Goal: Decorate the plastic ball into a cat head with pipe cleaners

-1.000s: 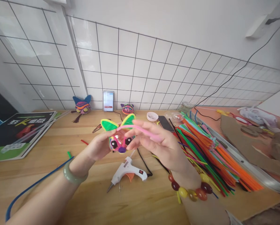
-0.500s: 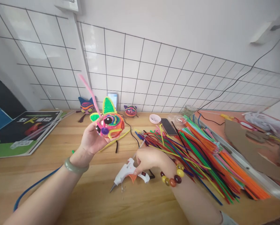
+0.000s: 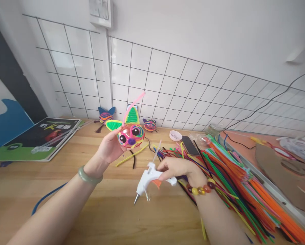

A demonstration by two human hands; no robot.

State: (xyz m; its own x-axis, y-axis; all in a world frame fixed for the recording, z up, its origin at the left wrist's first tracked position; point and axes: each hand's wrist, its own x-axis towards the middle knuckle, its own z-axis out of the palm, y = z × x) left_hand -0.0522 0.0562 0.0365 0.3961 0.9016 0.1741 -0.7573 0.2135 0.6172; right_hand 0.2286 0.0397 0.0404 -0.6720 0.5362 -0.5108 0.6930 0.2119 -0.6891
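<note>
My left hand [image 3: 110, 148] is closed around a colourful pipe-cleaner animal head [image 3: 128, 133] with green ears and a pink pipe cleaner [image 3: 132, 103] sticking up from it, held above the wooden table [image 3: 91, 211]. My right hand [image 3: 179, 168] grips a white hot glue gun [image 3: 150, 177] by its handle, lifted off the table, nozzle pointing down and left. The gun is below and to the right of the animal head, apart from it.
A large heap of coloured pipe cleaners [image 3: 234, 177] covers the right side. Two smaller finished heads [image 3: 105, 116] [image 3: 149, 125] stand by the tiled wall. A phone [image 3: 189, 145], a small dish [image 3: 175, 135], a booklet [image 3: 40, 137] and a blue pipe cleaner [image 3: 46, 198] lie around.
My right hand let go of the pink pipe cleaner, dropped to the table, took the glue gun and lifted it. My left hand turned the animal head and kept it raised.
</note>
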